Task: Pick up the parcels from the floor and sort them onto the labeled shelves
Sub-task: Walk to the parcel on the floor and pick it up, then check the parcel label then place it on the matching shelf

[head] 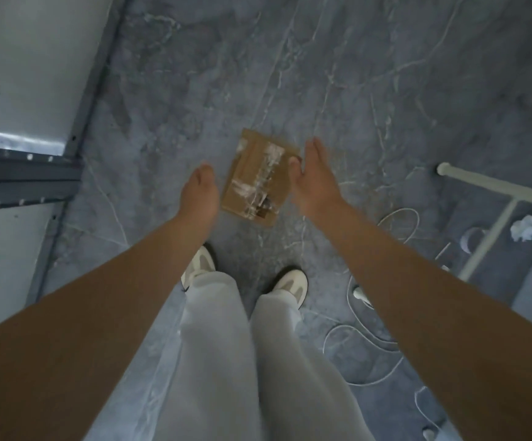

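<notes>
The grey marbled floor [369, 90] fills most of the frame, and along the left edge runs a metal shelving unit [22, 173], its pale boards and dark frame cut off by the border so that no label can be read on it. Both bare arms reach down from the lower corners toward the centre, likely because the person is bending to lift with two hands. The one parcel in view, a flat brown cardboard parcel [260, 178] crossed with shiny tape, lies on the floor just above centre, ahead of the white shoes [290, 283]. The right hand [314, 176] is open, fingers straight and thumb spread, overlapping the parcel's right edge in the frame; whether it touches the cardboard cannot be told. The left hand [199, 194] is also open and empty, fingers together, just left of the parcel and apart from it. At the right edge a white tubular frame [494, 224] is cut off, with crumpled paper [524, 227] beside it and a thin white cable [369, 332] looping over the floor at lower right. The picture is soft, so any writing on the parcel is unreadable.
</notes>
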Demonstrator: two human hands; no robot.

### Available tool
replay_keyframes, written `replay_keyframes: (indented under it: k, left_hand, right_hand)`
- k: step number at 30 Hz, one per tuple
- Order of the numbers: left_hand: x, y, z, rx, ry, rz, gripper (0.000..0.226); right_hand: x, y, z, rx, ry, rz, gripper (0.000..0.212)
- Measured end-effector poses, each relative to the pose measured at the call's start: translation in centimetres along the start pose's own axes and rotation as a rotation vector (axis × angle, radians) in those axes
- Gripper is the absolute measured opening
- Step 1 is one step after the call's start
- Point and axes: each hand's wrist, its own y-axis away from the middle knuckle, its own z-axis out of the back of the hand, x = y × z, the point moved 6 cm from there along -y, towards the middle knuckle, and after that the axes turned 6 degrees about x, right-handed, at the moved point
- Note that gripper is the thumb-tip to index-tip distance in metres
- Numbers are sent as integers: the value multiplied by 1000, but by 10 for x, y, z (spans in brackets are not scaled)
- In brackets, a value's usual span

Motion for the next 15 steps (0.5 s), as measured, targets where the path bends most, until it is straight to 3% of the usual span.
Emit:
replay_keyframes:
  k: [4, 10, 15]
  left_hand:
    - [1, -35, -22, 57, 21, 34, 56]
    - [1, -54, -45, 147, 13, 78, 69]
    - [4, -51, -32, 140, 73, 123, 67]
  right_hand:
    - [-21, -6, -35, -21, -162, -59, 64]
    - [-19, -9, -70, -64, -646, -183, 66]
    - [7, -4, -71, -96, -748, -174, 72]
